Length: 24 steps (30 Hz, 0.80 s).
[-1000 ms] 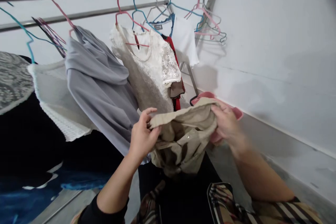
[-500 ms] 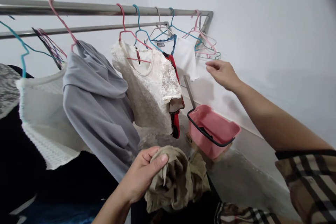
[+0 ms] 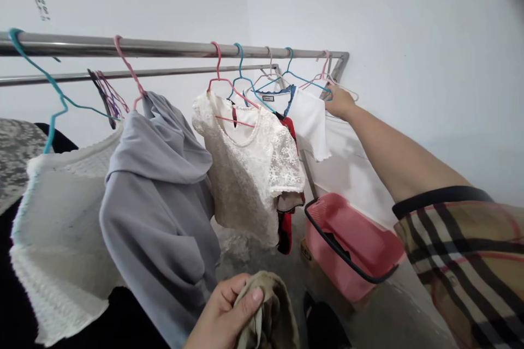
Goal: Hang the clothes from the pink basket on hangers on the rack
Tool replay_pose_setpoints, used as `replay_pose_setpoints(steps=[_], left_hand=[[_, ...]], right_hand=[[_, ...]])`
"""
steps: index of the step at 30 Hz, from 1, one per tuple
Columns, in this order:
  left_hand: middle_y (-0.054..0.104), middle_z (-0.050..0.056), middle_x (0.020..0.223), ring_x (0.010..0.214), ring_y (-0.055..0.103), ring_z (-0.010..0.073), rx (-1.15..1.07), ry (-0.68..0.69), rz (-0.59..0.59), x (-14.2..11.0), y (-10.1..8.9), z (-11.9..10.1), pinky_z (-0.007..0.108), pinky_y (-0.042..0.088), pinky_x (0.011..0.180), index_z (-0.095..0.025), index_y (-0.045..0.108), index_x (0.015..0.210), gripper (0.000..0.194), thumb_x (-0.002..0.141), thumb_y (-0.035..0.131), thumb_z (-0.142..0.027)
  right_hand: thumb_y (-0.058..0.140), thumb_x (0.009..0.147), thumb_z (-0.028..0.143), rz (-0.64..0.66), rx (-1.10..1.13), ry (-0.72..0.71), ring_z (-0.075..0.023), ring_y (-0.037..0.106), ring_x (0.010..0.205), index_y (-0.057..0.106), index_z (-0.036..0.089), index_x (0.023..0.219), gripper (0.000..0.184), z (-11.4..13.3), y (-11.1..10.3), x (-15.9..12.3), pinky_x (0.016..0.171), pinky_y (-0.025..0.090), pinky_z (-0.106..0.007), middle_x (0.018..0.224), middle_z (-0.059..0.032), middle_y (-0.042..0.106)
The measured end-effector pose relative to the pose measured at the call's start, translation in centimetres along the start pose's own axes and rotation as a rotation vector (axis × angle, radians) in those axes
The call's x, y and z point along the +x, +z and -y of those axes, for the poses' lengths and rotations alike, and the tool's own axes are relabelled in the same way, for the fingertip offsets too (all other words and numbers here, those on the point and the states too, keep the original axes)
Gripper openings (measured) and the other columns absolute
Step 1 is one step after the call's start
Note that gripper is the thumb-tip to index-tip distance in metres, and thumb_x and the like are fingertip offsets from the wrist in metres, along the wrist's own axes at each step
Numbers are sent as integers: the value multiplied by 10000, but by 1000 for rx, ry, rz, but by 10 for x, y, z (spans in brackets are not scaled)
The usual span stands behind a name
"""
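Note:
My left hand [image 3: 227,311], low in the middle, grips bunched khaki pants [image 3: 272,313] with the thumb on top; their lower part runs out of view. My right hand [image 3: 340,102] is stretched out to the far end of the rail. Its fingers are closed at the cluster of clothes hangers [image 3: 323,73] there, beside the tip of a blue hanger [image 3: 301,77]. Which hanger the fingers hold is partly hidden. A white top [image 3: 313,120] with a blue-trimmed neck hangs just left of that hand.
A steel rail [image 3: 176,46] crosses the view, carrying a white lace top [image 3: 245,163], a grey garment [image 3: 159,191] and a sheer white garment [image 3: 73,229]. Below right stands a pink basket [image 3: 347,272] with a black handle and something dark inside. A white wall [image 3: 429,65] bounds the right side.
Both hands held the khaki pants at first. The right hand let go, rose and reached forward to the hangers. The left hand kept the pants, now bunched and lower in view.

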<state>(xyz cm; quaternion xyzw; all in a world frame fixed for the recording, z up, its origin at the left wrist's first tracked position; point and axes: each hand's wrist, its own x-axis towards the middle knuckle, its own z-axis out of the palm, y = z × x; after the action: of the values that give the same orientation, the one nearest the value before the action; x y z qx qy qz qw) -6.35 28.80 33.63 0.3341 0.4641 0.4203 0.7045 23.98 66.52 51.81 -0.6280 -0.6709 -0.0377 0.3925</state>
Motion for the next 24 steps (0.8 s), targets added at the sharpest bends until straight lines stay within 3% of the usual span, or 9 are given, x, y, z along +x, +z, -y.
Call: replay_pose_setpoints(steps=[4, 7, 10, 13, 15, 18, 22, 24], left_hand=[[549, -6, 609, 541, 497, 73, -14, 12, 9, 10, -5, 2, 191, 392, 562, -131, 616, 689, 417, 674, 789, -510], [570, 6, 633, 571, 526, 87, -31, 10, 19, 13, -4, 2, 199, 414, 581, -132, 620, 706, 422, 686, 776, -523], [592, 15, 658, 599, 553, 101, -41, 14, 31, 13, -1, 4, 212, 447, 611, -139, 628, 737, 424, 700, 757, -542], [602, 14, 659, 588, 554, 101, -4, 31, 42, 8, 1, 3, 223, 465, 620, -143, 639, 762, 420, 719, 737, -549], [617, 18, 663, 586, 559, 104, 44, 38, 55, 2, 2, 0, 226, 473, 623, -142, 655, 787, 423, 728, 726, -555], [649, 29, 681, 615, 587, 114, 124, 59, 50, -7, 4, -7, 225, 489, 638, -141, 676, 840, 410, 757, 707, -541], [679, 17, 702, 618, 611, 111, 97, 161, -40, -13, 6, -15, 222, 514, 652, -159, 670, 875, 338, 787, 703, -483], [682, 6, 696, 606, 616, 110, 38, 218, -102, -12, 8, -18, 218, 521, 632, -166, 657, 866, 312, 773, 723, -457]], right_hand=[[523, 850, 276, 3, 247, -13, -202, 584, 791, 652, 102, 888, 220, 6, 14, 4, 802, 494, -396, 820, -107, 640], [423, 912, 277, -30, 375, 63, -148, 548, 652, 625, 87, 910, 277, 12, 12, 5, 696, 500, -351, 736, -80, 609], [268, 978, 277, -148, 356, 74, -127, 576, 728, 596, 70, 1000, 388, 15, -1, 0, 776, 473, -311, 821, -97, 627], [248, 993, 270, -288, 227, 16, -158, 598, 876, 614, 84, 984, 411, 16, -22, -22, 867, 433, -305, 909, -121, 648], [282, 991, 259, -349, 133, -4, -178, 596, 902, 637, 103, 964, 389, 12, -38, -49, 869, 419, -309, 910, -129, 659], [308, 989, 256, -416, 91, -20, -148, 593, 780, 654, 115, 962, 375, -4, -62, -108, 783, 417, -286, 809, -117, 650], [304, 984, 442, -556, 221, -76, -106, 546, 563, 639, 129, 988, 458, -39, -92, -213, 595, 414, -266, 669, -55, 563], [334, 934, 585, -630, 335, -16, -117, 513, 478, 626, 143, 939, 530, -56, -107, -272, 499, 391, -268, 573, -4, 473]])
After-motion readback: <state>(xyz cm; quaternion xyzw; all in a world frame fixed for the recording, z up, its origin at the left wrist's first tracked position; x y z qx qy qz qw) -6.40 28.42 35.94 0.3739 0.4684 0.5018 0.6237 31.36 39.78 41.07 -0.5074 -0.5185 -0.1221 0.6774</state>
